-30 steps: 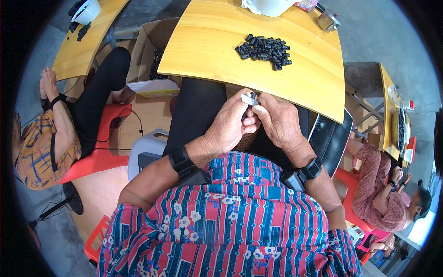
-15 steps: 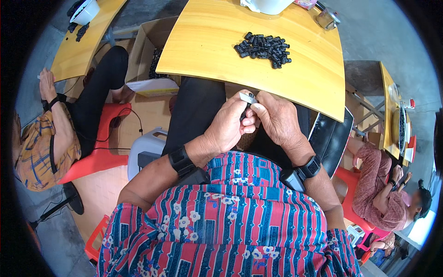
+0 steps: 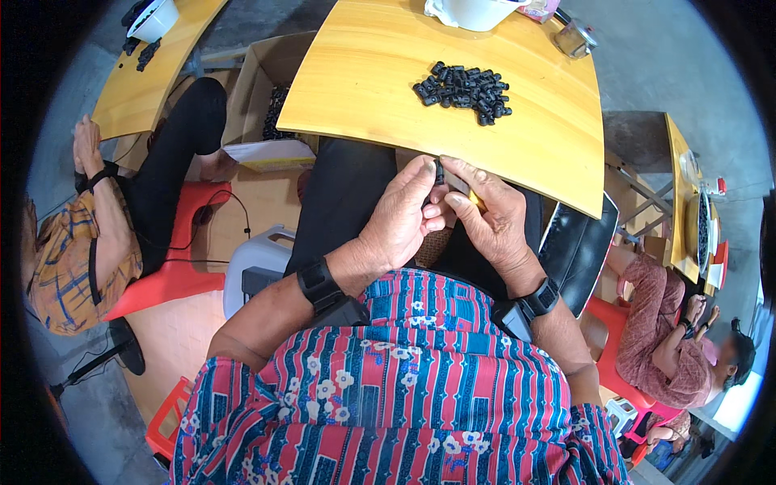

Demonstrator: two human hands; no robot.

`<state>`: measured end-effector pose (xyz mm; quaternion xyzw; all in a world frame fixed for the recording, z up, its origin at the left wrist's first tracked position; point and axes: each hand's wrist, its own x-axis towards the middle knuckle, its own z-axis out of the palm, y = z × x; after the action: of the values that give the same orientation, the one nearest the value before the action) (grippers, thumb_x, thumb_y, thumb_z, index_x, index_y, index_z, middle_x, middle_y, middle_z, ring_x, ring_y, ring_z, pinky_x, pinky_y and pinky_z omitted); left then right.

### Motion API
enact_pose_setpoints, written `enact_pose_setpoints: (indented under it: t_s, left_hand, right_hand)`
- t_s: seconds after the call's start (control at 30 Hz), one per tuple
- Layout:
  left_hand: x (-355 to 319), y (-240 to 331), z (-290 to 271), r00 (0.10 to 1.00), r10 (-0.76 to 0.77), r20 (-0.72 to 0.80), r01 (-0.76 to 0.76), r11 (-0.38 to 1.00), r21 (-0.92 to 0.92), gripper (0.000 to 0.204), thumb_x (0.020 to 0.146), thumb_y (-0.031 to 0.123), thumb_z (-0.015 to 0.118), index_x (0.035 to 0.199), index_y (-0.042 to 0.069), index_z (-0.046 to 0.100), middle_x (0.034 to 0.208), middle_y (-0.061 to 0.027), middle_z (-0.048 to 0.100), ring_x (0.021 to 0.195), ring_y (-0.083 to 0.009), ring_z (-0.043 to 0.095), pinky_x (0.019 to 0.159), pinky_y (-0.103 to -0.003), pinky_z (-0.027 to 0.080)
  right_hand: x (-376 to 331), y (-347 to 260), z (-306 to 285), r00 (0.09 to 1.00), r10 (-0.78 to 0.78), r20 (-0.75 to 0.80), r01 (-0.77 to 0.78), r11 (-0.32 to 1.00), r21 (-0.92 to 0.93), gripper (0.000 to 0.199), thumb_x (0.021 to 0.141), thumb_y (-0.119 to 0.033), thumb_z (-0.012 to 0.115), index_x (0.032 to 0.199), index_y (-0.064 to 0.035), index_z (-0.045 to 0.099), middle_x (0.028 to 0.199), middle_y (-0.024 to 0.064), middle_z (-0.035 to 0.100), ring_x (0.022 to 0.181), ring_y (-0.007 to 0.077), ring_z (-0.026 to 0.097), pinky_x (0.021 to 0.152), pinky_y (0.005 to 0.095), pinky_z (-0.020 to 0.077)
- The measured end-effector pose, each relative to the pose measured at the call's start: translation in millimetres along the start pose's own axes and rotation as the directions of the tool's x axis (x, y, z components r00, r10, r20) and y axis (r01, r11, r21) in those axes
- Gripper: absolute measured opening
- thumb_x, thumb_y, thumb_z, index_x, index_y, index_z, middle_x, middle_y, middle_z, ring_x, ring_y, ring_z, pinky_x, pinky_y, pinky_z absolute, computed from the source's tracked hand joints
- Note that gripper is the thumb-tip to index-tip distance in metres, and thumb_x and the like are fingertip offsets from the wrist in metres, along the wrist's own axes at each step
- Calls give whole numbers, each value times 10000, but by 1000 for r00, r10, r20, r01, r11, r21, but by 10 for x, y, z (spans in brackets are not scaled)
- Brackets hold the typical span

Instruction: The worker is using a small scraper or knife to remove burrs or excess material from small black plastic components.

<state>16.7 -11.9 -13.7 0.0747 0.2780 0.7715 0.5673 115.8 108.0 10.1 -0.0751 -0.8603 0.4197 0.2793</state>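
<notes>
Both my hands meet over my lap, just in front of the table's near edge. My left hand (image 3: pixel 394 215) is closed, pinching a small black cylindrical plastic part (image 3: pixel 439 171) upright between thumb and fingers. In my right hand (image 3: pixel 499 224) I grip a small knife; part of its yellow handle (image 3: pixel 475 199) shows between thumb and fingers. Its pale blade lies beside the black part, and I cannot tell whether they touch. A pile of similar black parts (image 3: pixel 465 90) lies on the yellow wooden table (image 3: pixel 356 85) beyond my hands.
On the table's far side stand a white tub (image 3: pixel 473 14) and a metal cup (image 3: pixel 575 39). A cardboard box (image 3: pixel 259 81) with black pieces is left of my legs. One person sits at left, another at right, by other tables. A black padded seat (image 3: pixel 575 250) is at my right.
My right hand has shifted slightly right and turned, drawing the blade back from over the black part. The knife's yellow handle now shows. My left hand keeps its grip.
</notes>
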Motion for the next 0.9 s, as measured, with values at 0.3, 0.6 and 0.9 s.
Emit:
enact_pose_setpoints:
  t_s: [0.3,0.6,0.9]
  left_hand:
    - [21,-47,-137,999,45,8,-44,999,-28,246,1012,303,399,1151,128,502,995,16,540,881,-63,533,708,-223,445]
    - [41,-47,-98,999,33,-29,-33,999,-15,247,1019,278,381,1137,104,510,978,20,538,864,-58,516,714,-216,438]
    - [12,-27,-88,997,27,68,-25,999,-31,260,1015,319,382,1094,121,530,854,47,473,679,-35,372,602,-183,349]
  right_hand:
    - [-3,-8,-22,992,-100,78,117,961,-249,445,715,-160,726,1150,-114,639,704,93,585,630,255,610,591,336,501]
    - [-11,58,9,996,-82,26,85,985,-150,381,731,-133,709,1107,-103,652,711,109,591,623,265,609,573,340,494]
    - [21,84,16,997,-39,71,40,999,-8,398,759,-143,700,1148,-92,638,835,142,654,722,279,649,631,334,516]
